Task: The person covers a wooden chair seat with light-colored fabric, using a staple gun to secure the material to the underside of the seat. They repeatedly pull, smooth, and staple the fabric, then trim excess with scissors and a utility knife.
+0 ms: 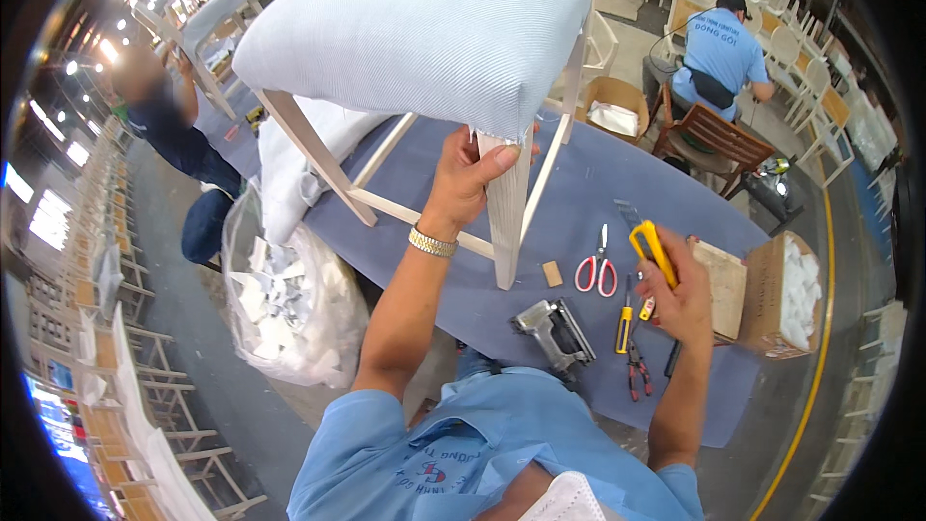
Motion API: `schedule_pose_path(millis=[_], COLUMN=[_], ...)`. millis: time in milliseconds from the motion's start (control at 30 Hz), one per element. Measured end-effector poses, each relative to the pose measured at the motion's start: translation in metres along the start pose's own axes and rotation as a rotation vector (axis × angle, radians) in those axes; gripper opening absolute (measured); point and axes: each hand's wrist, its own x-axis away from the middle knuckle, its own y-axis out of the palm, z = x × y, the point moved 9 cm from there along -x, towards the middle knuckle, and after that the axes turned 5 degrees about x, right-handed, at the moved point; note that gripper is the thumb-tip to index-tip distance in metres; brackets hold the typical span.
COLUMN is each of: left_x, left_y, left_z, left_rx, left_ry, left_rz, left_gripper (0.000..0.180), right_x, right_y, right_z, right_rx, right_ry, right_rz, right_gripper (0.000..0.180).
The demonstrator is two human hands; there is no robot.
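Observation:
A chair (424, 29) with a light blue padded fabric seat and pale wooden legs stands on the blue-grey table. My left hand (465, 183) wraps the top of its near leg (506, 222), the thumb lying just under the seat's fabric corner. Further right, my right hand (683, 294) grips a yellow utility knife (656, 246), blade out and apart from the chair. Between chair and knife lie red-handled scissors (598, 270) and a small tan block (552, 274). Nearer me rest a staple gun (555, 333), a yellow-handled screwdriver (624, 325) and pliers (638, 374).
A clear plastic bag of white scraps (289, 318) hangs by the table's left edge. Cardboard boxes, one with white stuffing (796, 294), stand at the right. One person sits at the far right; another works at the far left beside a second chair (217, 14).

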Motion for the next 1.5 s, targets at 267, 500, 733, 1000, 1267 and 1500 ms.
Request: schedule_pose_path(millis=[267,500,733,1000,1267,1500], left_x=[0.003,0.003,0.003,0.003,0.009,0.009], left_y=[0.0,-0.003,-0.006,-0.005,-0.003,-0.005], left_z=[-0.003,-0.005,-0.008,-0.003,-0.004,-0.012], left_rx=[0.078,0.024,0.029,-0.035,0.013,-0.016], left_ry=[0.018,-0.004,0.013,0.054,0.11,0.114], left_rz=[-0.014,0.017,0.037,0.068,0.068,0.042], left_gripper=[0.064,0.06,0.062,0.067,0.08,0.074], right_x=[-0.033,-0.039,-0.04,-0.039,-0.044,-0.045], right_y=[0.012,0.04,0.048,0.048,0.049,0.053], right_z=[-0.176,-0.198,-0.196,-0.192,-0.197,-0.197], right_rx=[0.643,0.879,0.927,0.942,0.962,0.981], right_ry=[-0.689,-0.784,-0.788,-0.773,-0.827,-0.777], right_rz=[0.006,-0.004,0.016,0.046,-0.012,-0.026], right_gripper=[0.053,0.058,0.061,0.059,0.053,0.052])
